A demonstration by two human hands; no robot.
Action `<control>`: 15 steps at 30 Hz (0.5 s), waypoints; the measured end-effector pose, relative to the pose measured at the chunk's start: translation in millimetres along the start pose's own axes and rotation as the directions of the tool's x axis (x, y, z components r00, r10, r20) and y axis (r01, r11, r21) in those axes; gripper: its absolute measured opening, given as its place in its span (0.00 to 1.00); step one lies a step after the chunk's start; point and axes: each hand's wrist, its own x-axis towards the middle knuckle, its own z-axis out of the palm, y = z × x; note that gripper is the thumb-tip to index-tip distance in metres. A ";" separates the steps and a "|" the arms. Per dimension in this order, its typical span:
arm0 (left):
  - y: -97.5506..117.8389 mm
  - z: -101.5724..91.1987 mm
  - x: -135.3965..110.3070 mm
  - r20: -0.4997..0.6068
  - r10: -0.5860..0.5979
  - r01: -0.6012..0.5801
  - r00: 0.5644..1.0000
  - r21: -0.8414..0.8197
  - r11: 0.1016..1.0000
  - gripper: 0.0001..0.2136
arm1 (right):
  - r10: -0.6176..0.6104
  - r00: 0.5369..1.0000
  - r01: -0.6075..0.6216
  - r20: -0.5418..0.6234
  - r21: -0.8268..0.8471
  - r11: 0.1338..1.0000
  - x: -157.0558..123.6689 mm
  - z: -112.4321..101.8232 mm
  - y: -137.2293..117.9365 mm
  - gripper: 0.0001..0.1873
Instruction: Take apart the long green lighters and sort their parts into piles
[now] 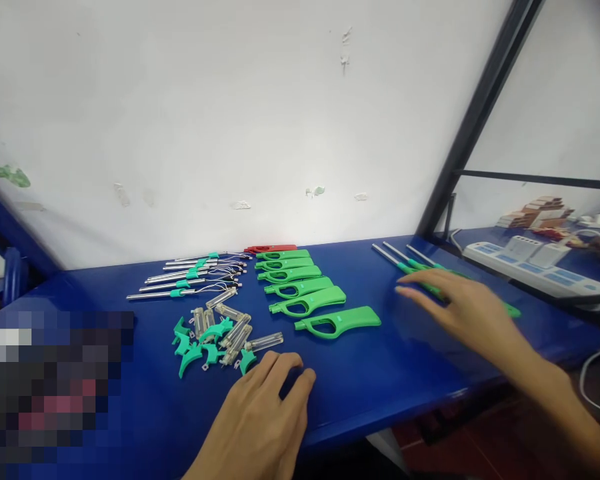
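Observation:
My left hand [267,413] rests on the blue table near its front edge, fingers slightly bent and apart, nothing seen in it. Just beyond it lie teal trigger pieces [190,360] mixed with clear fuel tanks [237,343]. My right hand [455,300] is stretched over green lighters with metal rods [423,267] at the right; its thumb and fingers are apart, and it partly covers them. Whether it touches one I cannot tell. Between the hands, several green lighter shells [355,319] lie in a column, with a red shell [280,249] at the far end.
Metal lighter rods with teal collars and wires [180,283] lie in a row at the back left. A pixelated patch [45,393] covers the left front. Beyond a dark metal frame [475,120] at the right are a white power strip [530,267] and stacked boxes [540,213].

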 end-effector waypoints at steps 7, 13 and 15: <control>-0.8 0.7 -2.3 0.056 0.020 -0.018 0.998 -0.043 0.999 0.18 | 0.291 0.957 -0.287 -0.015 -0.214 0.934 -16.7 -8.8 52.3 0.28; -1.2 -0.9 -3.1 0.065 -0.035 0.038 0.997 -0.042 0.998 0.18 | 0.276 0.961 -0.275 -0.022 -0.197 0.941 -18.4 15.8 64.2 0.27; -2.3 -0.6 -4.0 0.049 -0.066 0.066 0.997 -0.010 0.998 0.18 | 0.218 0.974 -0.224 -0.056 -0.135 0.965 -15.0 22.4 67.8 0.26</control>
